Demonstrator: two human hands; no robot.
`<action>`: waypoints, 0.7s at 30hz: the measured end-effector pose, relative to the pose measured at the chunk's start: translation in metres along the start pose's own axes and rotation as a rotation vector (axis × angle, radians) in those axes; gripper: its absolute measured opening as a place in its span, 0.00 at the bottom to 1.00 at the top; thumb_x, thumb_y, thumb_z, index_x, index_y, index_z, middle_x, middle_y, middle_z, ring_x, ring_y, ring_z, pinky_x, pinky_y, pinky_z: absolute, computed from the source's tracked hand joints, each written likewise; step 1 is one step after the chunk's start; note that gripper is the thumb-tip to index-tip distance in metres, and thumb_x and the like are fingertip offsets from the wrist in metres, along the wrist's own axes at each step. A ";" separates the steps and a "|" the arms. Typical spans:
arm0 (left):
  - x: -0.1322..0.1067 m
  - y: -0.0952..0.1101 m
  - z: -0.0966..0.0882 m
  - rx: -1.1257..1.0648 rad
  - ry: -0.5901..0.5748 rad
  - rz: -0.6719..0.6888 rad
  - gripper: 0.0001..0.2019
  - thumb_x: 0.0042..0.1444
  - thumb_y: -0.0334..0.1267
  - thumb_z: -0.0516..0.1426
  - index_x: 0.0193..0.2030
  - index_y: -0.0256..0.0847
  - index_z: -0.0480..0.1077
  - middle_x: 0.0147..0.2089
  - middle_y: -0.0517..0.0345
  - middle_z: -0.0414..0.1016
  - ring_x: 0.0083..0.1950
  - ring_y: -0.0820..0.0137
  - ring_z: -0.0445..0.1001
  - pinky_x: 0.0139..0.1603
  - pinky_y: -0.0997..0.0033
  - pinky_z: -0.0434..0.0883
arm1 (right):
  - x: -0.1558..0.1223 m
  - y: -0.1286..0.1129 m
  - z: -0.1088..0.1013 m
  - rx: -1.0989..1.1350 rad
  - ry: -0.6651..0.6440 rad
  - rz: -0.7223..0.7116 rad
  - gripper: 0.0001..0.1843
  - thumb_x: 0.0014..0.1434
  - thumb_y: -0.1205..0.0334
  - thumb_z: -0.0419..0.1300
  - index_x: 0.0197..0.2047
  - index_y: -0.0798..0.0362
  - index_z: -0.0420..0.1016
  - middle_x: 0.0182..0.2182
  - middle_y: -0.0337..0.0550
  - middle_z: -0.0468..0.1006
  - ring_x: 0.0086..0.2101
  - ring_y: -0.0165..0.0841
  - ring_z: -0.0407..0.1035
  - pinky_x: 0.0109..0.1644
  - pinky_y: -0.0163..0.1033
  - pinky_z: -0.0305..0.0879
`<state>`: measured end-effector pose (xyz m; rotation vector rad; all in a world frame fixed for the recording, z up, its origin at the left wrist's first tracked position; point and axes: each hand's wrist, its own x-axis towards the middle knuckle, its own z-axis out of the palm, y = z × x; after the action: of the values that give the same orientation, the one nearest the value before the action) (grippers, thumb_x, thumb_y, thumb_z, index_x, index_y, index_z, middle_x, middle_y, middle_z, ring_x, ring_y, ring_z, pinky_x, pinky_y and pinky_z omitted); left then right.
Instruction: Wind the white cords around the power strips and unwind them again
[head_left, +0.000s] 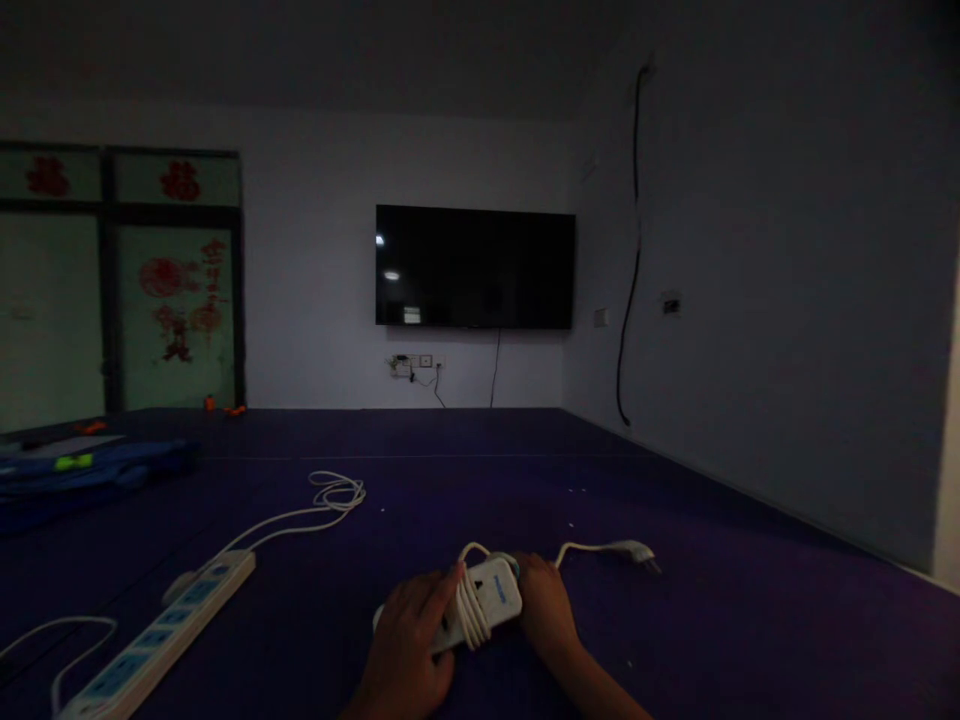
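Note:
A short white power strip (496,590) lies low over the purple table (675,630), its white cord (472,612) wound several times around its middle. My left hand (412,635) grips the strip's near left part, thumb below and fingers over the top. At the far right end, my right hand (546,605) is closed around the strip's edge and the cord, its fingertips mostly hidden. From beside that hand the cord runs right to a white plug (634,551) resting on the table.
A longer power strip (169,630) with blue sockets lies at the left, its loosely coiled cord (337,492) beyond it. Blue fabric (97,470) sits at the far left. A television (476,268) hangs on the back wall; a black cable (630,300) hangs along the right wall.

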<state>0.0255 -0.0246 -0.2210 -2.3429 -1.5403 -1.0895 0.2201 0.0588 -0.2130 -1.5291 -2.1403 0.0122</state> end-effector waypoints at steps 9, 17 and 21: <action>0.003 -0.002 0.003 0.089 0.051 -0.109 0.39 0.39 0.25 0.51 0.63 0.48 0.57 0.55 0.55 0.69 0.54 0.63 0.66 0.56 0.61 0.62 | 0.001 0.014 0.005 0.154 0.198 0.116 0.19 0.62 0.62 0.43 0.39 0.52 0.75 0.35 0.47 0.79 0.38 0.37 0.73 0.43 0.37 0.59; 0.005 -0.005 0.001 0.044 0.181 -0.241 0.34 0.44 0.26 0.51 0.62 0.44 0.58 0.53 0.54 0.71 0.53 0.65 0.68 0.56 0.64 0.62 | 0.002 0.021 0.015 0.311 0.205 0.131 0.17 0.60 0.62 0.46 0.39 0.51 0.76 0.36 0.46 0.80 0.38 0.36 0.74 0.41 0.36 0.64; 0.004 -0.006 0.002 0.029 0.191 -0.207 0.34 0.45 0.27 0.52 0.62 0.44 0.58 0.53 0.55 0.71 0.53 0.65 0.68 0.56 0.64 0.62 | 0.001 0.015 0.014 0.326 0.252 0.058 0.18 0.58 0.66 0.47 0.45 0.52 0.75 0.41 0.47 0.79 0.42 0.37 0.72 0.47 0.38 0.64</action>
<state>0.0224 -0.0180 -0.2222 -2.0269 -1.7410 -1.2829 0.2273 0.0690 -0.2293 -1.3244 -1.7953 0.1713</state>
